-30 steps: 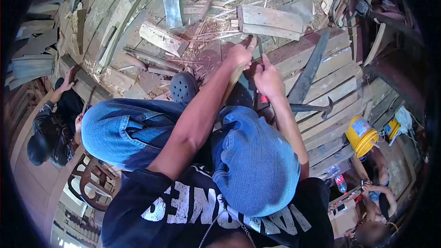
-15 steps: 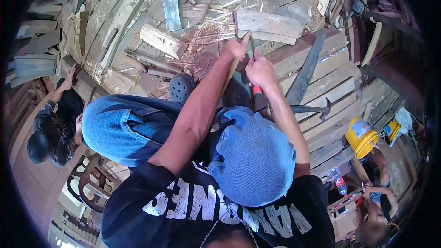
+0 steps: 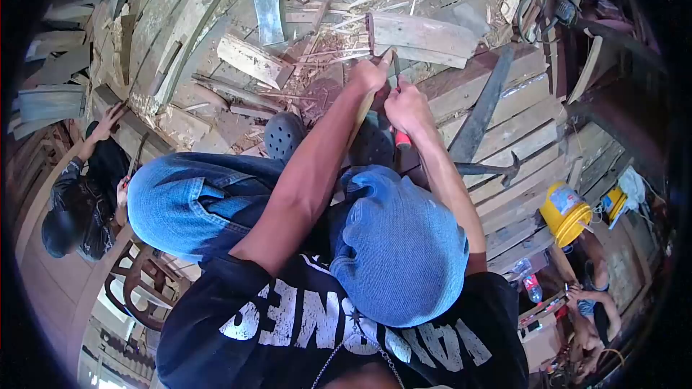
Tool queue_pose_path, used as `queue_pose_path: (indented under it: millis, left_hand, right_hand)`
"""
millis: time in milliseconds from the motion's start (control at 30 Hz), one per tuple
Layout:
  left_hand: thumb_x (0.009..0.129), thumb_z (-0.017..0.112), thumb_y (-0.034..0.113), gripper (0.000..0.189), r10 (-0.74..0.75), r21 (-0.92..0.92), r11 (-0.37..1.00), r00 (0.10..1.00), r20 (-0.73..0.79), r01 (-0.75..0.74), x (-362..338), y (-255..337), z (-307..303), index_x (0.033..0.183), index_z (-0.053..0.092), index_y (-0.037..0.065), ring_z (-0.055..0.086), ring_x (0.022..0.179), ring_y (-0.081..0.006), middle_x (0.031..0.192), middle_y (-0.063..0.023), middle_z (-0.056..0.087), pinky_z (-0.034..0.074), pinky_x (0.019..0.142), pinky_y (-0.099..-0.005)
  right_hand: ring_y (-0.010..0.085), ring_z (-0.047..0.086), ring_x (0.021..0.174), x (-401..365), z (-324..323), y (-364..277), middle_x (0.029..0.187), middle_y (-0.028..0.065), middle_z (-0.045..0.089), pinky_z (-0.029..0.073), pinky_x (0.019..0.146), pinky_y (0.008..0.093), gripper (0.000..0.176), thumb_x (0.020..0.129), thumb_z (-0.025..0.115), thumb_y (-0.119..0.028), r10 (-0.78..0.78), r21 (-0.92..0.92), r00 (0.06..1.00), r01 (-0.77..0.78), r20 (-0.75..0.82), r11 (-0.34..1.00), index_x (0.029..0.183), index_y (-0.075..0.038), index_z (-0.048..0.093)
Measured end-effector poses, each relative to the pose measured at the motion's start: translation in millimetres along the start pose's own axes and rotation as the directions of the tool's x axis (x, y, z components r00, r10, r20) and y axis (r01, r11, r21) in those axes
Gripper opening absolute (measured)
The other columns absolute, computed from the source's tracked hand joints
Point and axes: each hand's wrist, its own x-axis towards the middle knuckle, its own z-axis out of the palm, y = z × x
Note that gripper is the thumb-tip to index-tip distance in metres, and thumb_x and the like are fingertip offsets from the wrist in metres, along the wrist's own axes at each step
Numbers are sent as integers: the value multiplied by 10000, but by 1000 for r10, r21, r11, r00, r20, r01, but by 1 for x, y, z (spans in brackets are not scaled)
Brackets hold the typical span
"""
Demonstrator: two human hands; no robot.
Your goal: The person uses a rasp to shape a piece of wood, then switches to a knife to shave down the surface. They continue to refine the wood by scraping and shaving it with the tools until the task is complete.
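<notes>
Wooden strip leans on the plank floor by the shoes, with the left hand fingers wrapped round its top. The right hand, closed on the red-handled tool, has slid up beside the left, so the cutting is probably now at the upper end.

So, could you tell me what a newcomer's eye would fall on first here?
The two bare hands meet at upper centre: the left hand grips a pale wooden stick, the right hand a red-handled tool close beside it. Below them bulge the knees in blue jeans, and wood offcuts litter the plank floor above; a yellow bucket stands at right.
</notes>
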Motion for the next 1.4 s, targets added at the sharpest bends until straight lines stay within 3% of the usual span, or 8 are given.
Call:
queue_pose_path:
  millis: [567,633,700,900,967,1000,1233,1400]
  left_hand:
    - [838,370,639,772,-50,92,994,998,-30,53,-30,18,-2,1076,589,-63,564,1044,-363,1075,-278,579,447,896,-393]
    - [833,410,645,750,40,-140,990,998,47,-33,-42,20,-7,914,635,-66,638,638,-277,782,-183,649,509,612,-366]
    - [852,455,586,661,-73,-244,964,990,124,102,-55,32,-16,822,613,-55,558,472,-185,644,-107,597,474,479,-335]
    - [900,442,472,491,-97,-494,857,987,127,148,-57,20,-34,793,560,8,546,468,-140,596,-43,567,467,443,-290]
    - [897,457,465,497,-23,-580,809,992,124,91,-50,11,-38,721,551,9,528,446,-144,581,-50,560,454,429,-299]
    - [902,451,480,538,17,-633,773,996,88,43,-41,-1,-34,660,547,9,523,441,-146,565,-59,557,449,432,-301]
    - [933,428,429,453,-111,-749,657,994,14,84,-80,-72,-85,833,540,2,487,496,-114,629,-41,528,414,458,-266]
    - [907,440,491,538,-234,-954,294,972,-20,51,-113,-134,-90,731,533,-9,490,456,-146,590,-70,522,429,421,-298]
  right_hand:
    - [442,579,925,34,26,33,898,315,602,444,837,497,391,841,480,-264,-74,-70,981,62,-180,996,1093,33,509]
    - [276,632,506,37,14,43,672,215,627,509,524,385,373,853,499,-225,-164,-199,969,127,-183,972,1104,51,499]
    - [265,630,498,23,-5,38,646,192,617,502,507,378,339,845,535,-232,-192,-142,967,169,-167,975,1040,45,514]
    - [219,598,443,29,-20,58,595,131,582,470,438,352,306,822,623,-224,-321,-166,920,288,-225,943,964,33,535]
    - [307,631,553,42,-14,70,668,202,616,494,599,415,337,804,618,-281,-374,-176,888,337,-267,925,962,10,556]
    - [272,623,510,24,-17,46,648,177,610,492,539,390,330,819,612,-272,-247,-95,953,233,-175,968,976,11,546]
    - [180,584,430,44,15,39,593,95,582,459,439,324,306,840,605,-257,-353,-31,935,354,25,935,981,11,559]
    - [164,562,415,38,18,-20,540,72,555,431,398,301,292,848,596,-222,-394,-48,898,410,198,911,968,38,544]
